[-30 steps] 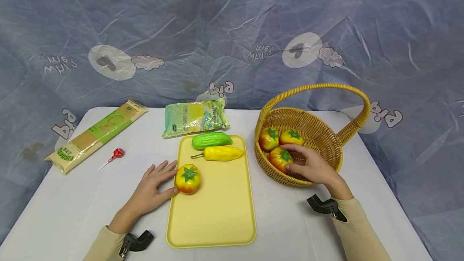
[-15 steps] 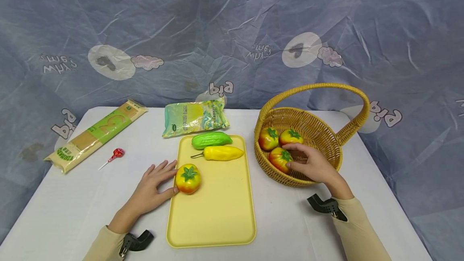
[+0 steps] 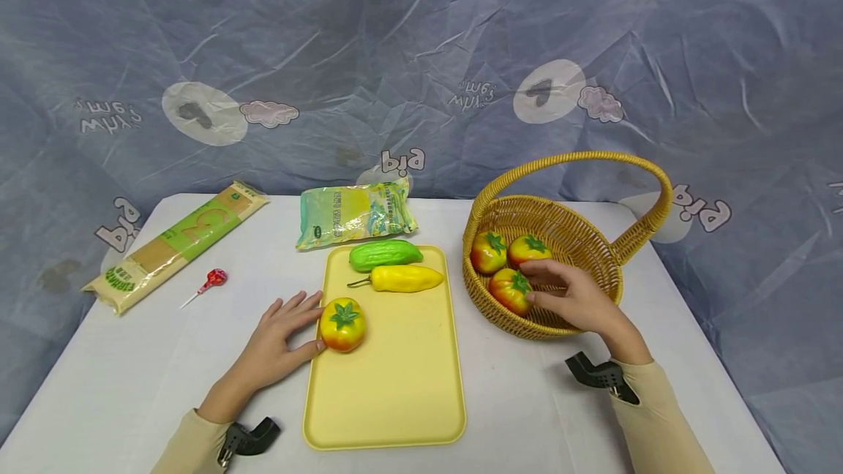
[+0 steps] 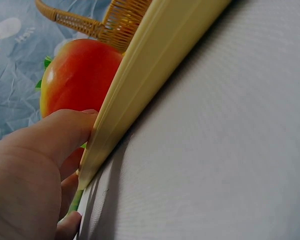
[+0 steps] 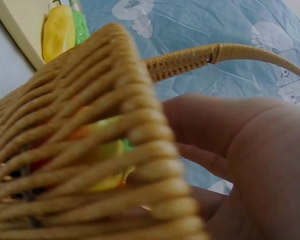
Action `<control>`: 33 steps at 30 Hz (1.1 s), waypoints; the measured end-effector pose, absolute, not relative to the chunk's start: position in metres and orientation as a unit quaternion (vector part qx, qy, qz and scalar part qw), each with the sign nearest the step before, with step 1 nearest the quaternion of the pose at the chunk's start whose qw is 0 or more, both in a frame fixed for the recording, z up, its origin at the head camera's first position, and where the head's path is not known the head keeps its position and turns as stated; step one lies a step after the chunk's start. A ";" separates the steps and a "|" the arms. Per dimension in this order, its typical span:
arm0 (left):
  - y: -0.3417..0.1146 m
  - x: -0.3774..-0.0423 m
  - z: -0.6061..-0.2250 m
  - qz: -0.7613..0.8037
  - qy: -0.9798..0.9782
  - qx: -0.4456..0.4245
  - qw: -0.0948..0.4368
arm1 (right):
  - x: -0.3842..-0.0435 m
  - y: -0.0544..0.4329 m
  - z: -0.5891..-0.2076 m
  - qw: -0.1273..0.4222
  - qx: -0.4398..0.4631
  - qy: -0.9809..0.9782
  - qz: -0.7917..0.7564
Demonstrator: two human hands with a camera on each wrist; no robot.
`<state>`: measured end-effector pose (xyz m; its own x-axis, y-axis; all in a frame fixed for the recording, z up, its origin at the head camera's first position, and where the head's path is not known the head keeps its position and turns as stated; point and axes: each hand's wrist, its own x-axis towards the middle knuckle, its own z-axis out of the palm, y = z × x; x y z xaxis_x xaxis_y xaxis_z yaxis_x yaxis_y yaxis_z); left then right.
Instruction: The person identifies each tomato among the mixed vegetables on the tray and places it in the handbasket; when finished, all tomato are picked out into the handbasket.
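A yellow-and-red tomato (image 3: 342, 325) with a green leaf top sits at the left edge of a yellow tray (image 3: 388, 401). My left hand (image 3: 279, 339) lies beside it, fingertips and thumb at its left side with relaxed fingers. In the left wrist view the thumb (image 4: 65, 127) rests near the tray's rim, below the red side of the tomato (image 4: 82, 75). Over the wicker basket (image 3: 477, 306) my right hand (image 3: 573, 298) reaches in, relaxed fingers just right of the front tomato (image 3: 510, 291). Two similar tomatoes lie behind. The right wrist view's basket wall (image 5: 140, 130) partly hides the fingertips.
A green bitter melon (image 3: 385, 255) and a yellow pepper (image 3: 407, 279) lie on the tray's far end. Behind stands a green-yellow packet (image 3: 356, 214). A noodle pack (image 3: 178, 243) and a red lollipop (image 3: 212, 280) lie at left. The basket's tall handle (image 3: 579, 157) arches up.
My right hand has shifted slightly right, its fingers easing off the front tomato, which stays in the basket. The left hand and its tomato hold still.
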<state>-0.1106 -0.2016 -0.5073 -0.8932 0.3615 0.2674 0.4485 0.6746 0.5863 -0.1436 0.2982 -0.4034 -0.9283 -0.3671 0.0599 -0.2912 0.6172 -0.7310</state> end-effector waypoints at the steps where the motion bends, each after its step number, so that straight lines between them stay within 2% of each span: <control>1: -0.202 -0.110 -0.507 -0.337 -0.913 -0.221 0.062 | -0.143 0.299 -0.402 0.048 -0.184 0.898 -0.398; 11: -0.205 -0.111 -0.505 -0.337 -0.916 -0.211 0.046 | -0.134 0.298 -0.383 -0.003 -0.202 0.898 -0.390; 17: -0.204 -0.110 -0.506 -0.339 -0.913 -0.217 0.056 | -0.124 0.267 -0.372 -0.039 -0.255 0.895 -0.363; 21: -0.202 -0.109 -0.506 -0.341 -0.911 -0.225 0.065 | -0.123 0.233 -0.368 -0.023 -0.324 0.870 -0.371; 26: -0.201 -0.110 -0.506 -0.336 -0.913 -0.223 0.063 | -0.126 0.186 -0.375 0.027 -0.392 0.839 -0.377; 33: -0.202 -0.111 -0.505 -0.335 -0.916 -0.216 0.050 | -0.136 0.137 -0.393 0.088 -0.408 0.825 -0.381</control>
<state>-0.1110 -0.2017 -0.5053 -0.9019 0.3619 0.2357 0.4286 0.6825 0.5920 -0.1358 0.1369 -0.3928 -0.6520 -0.7398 0.1659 -0.6065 0.3776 -0.6997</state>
